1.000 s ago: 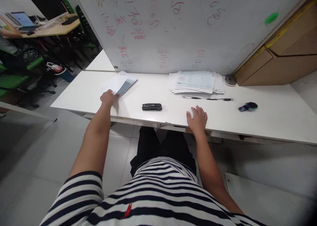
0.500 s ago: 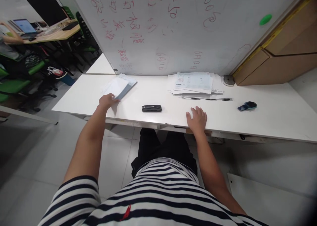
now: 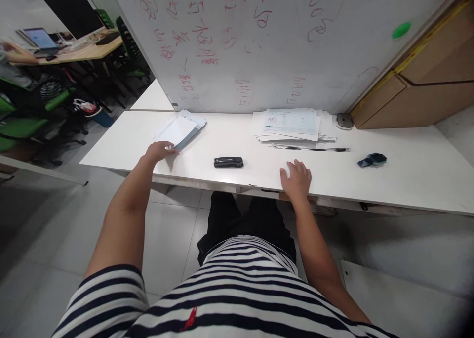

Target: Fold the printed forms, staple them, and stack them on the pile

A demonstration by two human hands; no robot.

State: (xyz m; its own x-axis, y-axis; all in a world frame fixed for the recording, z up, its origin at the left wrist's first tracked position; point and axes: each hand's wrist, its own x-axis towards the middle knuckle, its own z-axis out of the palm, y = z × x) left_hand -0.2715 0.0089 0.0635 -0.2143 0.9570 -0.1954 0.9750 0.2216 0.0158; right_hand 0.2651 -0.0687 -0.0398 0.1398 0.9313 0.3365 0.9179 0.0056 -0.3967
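Observation:
My left hand [image 3: 161, 151] rests at the near corner of a small stack of papers [image 3: 180, 130] on the white table's left part. Its thumb and a finger are apart, with a small gap between them, and touch the stack's edge; the other fingers are mostly hidden. White sheets lie on top, and a bluish sheet shows along the right side. My right hand [image 3: 297, 178] lies on the table near the front edge, fingers spread and holding nothing. Between the hands sits a black stapler [image 3: 228, 162].
A thicker paper pile [image 3: 291, 124] lies before the whiteboard [image 3: 274, 46], with a dark pen [image 3: 314, 148] in front. A wristwatch [image 3: 372, 159] lies at right. Cardboard boxes [image 3: 400, 103] stand behind it. A person's arm [image 3: 18, 55] shows at another desk, far left.
The left stack's white top sheet has shifted slightly right, covering more of the bluish one. My left forearm has swung a little to the left. My right hand stays in place.

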